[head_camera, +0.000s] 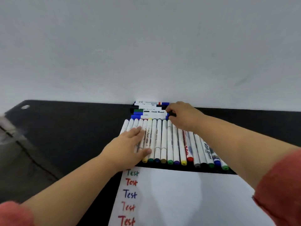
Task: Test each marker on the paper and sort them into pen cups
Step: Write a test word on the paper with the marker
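On the black tabletop (65,136), my left hand (130,144) lies flat, grip released, on the row of white markers with coloured caps (169,144); my right hand (184,116) curls its grip on the sideways whiteboard markers (149,111) near the white wall (146,46), beyond the white paper with "Test" words (179,201).

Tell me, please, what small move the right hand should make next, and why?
Probably lift one whiteboard marker out of the stack of sideways markers by the wall. The right hand already curls at its blue-capped end, while the left hand lies flat on the row of white markers, and the white paper sheet has room.
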A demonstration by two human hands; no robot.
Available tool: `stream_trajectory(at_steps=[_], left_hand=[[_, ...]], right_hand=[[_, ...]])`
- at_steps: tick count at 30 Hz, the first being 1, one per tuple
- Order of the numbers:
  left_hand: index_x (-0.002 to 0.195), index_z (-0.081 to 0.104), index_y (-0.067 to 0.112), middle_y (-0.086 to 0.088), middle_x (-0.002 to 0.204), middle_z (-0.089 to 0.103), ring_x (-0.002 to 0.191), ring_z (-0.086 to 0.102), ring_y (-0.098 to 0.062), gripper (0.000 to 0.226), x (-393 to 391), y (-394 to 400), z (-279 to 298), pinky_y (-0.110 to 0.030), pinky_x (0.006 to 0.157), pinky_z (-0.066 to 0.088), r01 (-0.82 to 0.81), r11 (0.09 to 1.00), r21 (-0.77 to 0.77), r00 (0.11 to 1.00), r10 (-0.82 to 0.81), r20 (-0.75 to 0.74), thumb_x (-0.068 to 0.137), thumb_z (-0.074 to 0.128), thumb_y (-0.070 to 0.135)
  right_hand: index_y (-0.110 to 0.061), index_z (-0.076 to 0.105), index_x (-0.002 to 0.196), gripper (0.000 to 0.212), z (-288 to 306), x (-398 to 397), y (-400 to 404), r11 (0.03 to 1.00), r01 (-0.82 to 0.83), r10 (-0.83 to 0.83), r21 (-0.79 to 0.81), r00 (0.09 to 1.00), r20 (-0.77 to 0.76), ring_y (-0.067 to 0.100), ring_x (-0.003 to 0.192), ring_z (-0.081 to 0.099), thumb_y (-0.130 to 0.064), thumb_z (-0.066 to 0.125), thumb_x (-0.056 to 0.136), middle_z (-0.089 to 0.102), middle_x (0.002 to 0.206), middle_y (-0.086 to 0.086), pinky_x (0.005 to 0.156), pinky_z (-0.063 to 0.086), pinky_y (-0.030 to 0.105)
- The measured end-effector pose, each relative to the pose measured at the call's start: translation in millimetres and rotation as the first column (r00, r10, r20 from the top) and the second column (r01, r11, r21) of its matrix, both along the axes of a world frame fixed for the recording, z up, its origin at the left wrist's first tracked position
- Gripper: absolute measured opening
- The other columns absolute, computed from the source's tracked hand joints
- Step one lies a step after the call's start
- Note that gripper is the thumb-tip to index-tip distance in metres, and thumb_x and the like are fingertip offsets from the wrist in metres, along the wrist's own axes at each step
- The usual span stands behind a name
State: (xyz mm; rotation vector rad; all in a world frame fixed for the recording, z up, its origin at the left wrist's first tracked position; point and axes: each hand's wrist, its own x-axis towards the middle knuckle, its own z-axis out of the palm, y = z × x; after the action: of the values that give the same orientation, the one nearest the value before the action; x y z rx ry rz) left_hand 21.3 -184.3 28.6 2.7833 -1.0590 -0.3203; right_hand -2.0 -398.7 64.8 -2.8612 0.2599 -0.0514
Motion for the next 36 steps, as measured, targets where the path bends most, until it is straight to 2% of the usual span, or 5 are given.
stream_trajectory(at_steps=[5, 12, 20, 26, 36], left_hand=[[0.149, 0.002, 0.034, 0.020, 0.155, -0.006, 0.143, 0.001, -0.005, 0.074, 6.1, 0.1, -8.9, -0.029, 0.115, 0.009, 0.038, 0.999, -0.030, 0.999, -0.038, 0.005, 0.089, 0.031, 0.065], [0.150, 0.001, 0.035, 0.020, 0.155, -0.007, 0.142, -0.001, -0.003, 0.073, 7.5, 0.9, -11.1, -0.026, 0.112, 0.007, 0.060, 0.997, -0.053, 0.998, -0.059, 0.025, 0.089, 0.029, 0.065], [0.150, 0.001, 0.034, 0.019, 0.155, -0.007, 0.142, -0.002, -0.003, 0.073, 6.2, 3.3, -10.6, -0.016, 0.099, -0.002, 0.078, 0.994, -0.074, 0.996, -0.074, 0.049, 0.089, 0.028, 0.065], [0.150, 0.003, 0.032, 0.018, 0.156, -0.005, 0.142, -0.002, -0.004, 0.073, 5.0, 4.6, -9.2, -0.017, 0.105, -0.001, 0.078, 0.994, -0.079, 0.996, -0.075, 0.041, 0.090, 0.029, 0.064], [0.150, 0.005, 0.029, 0.015, 0.157, -0.001, 0.143, 0.001, -0.004, 0.072, 3.6, 4.1, -3.5, -0.022, 0.111, 0.004, 0.069, 0.996, -0.060, 0.997, -0.068, 0.026, 0.091, 0.030, 0.062]], right_hand=[[-0.023, 0.046, 0.138, 0.042, -19.0, 36.8, 3.0, 0.997, -0.049, 0.046, -0.066, 0.997, -0.055, 0.026, 0.124, 0.041, -0.017, 0.044, 0.097, 0.040, 0.139, 0.006, 0.100, 0.038, 0.034], [-0.019, 0.062, 0.119, 0.028, -20.9, 54.1, 3.5, 0.978, -0.086, 0.077, -0.190, 0.996, -0.055, 0.026, 0.113, 0.049, -0.016, 0.048, 0.095, 0.048, 0.125, 0.007, 0.090, 0.040, 0.032], [-0.007, 0.063, 0.112, 0.025, -11.2, 66.2, 12.7, 0.935, -0.108, 0.036, -0.338, 0.976, -0.214, 0.026, 0.105, 0.059, -0.012, 0.052, 0.090, 0.061, 0.117, 0.010, 0.082, 0.047, 0.031], [-0.009, 0.062, 0.111, 0.029, -7.5, 67.0, 17.6, 0.929, -0.091, 0.006, -0.359, 0.973, -0.232, 0.024, 0.099, 0.061, -0.020, 0.062, 0.084, 0.063, 0.111, 0.007, 0.078, 0.048, 0.031], [-0.007, 0.052, 0.115, 0.032, -0.9, 49.5, 14.6, 0.928, -0.086, 0.086, -0.363, 0.996, -0.018, 0.024, 0.106, 0.046, -0.017, 0.056, 0.085, 0.049, 0.115, 0.009, 0.078, 0.042, 0.031]])
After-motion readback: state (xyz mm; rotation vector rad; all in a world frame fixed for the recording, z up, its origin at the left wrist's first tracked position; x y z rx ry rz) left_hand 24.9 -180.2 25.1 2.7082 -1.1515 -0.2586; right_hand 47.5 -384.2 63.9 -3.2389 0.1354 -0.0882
